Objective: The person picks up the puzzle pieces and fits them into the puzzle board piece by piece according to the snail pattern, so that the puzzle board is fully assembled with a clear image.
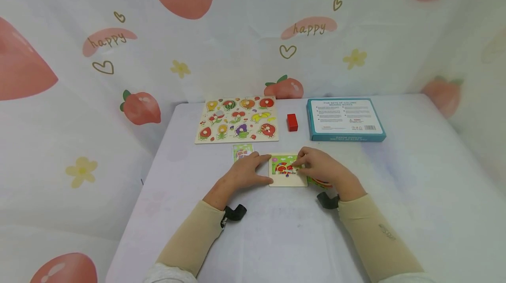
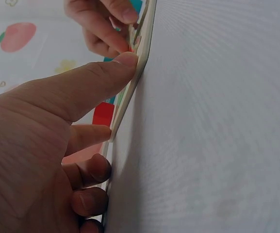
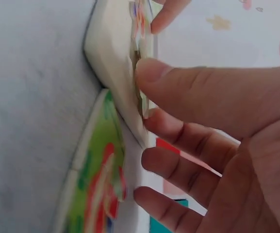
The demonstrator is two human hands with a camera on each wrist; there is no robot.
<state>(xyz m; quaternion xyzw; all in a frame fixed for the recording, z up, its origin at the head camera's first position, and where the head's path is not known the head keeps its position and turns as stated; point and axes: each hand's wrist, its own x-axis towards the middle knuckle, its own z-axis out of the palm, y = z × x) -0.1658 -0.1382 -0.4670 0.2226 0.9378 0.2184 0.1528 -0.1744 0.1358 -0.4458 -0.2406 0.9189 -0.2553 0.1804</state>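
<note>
A small wooden puzzle board (image 1: 287,181) with a green, red and white picture lies flat on the table, between both hands. My left hand (image 1: 247,171) touches its left side, index fingertip at the upper corner and thumb at the lower one. Over the board's right part, my right hand (image 1: 322,166) pinches a thin puzzle piece (image 3: 146,104) between thumb and index finger, its other fingers spread. The pinched piece's picture is mostly hidden. Partly beneath the right hand lies a second green picture piece (image 3: 98,179), close to the board's corner.
A small picture card (image 1: 242,149) lies beyond the left hand. Farther back are a fruit peg puzzle (image 1: 221,122), a red block (image 1: 292,122) and a blue-edged box (image 1: 345,119). A printed cloth (image 1: 237,45) hangs behind the white table (image 1: 272,239).
</note>
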